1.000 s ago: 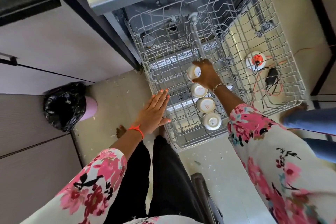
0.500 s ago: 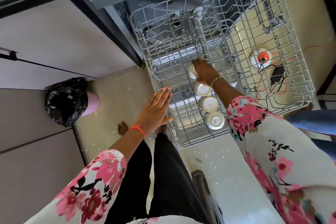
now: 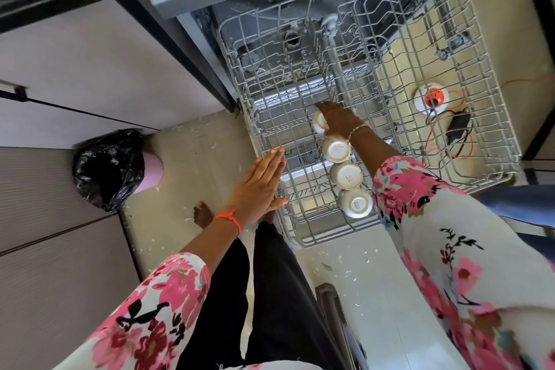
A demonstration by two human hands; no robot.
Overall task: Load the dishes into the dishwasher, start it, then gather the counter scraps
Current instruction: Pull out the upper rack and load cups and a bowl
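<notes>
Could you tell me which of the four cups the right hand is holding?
The farthest cup, ending the row, half covered by the right hand.

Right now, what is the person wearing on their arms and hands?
Both arms have long white sleeves with big pink flowers and black twigs. The left hand has orange-painted nails and an orange thread band at the wrist. The right hand has a thin gold chain bracelet at the wrist.
</notes>
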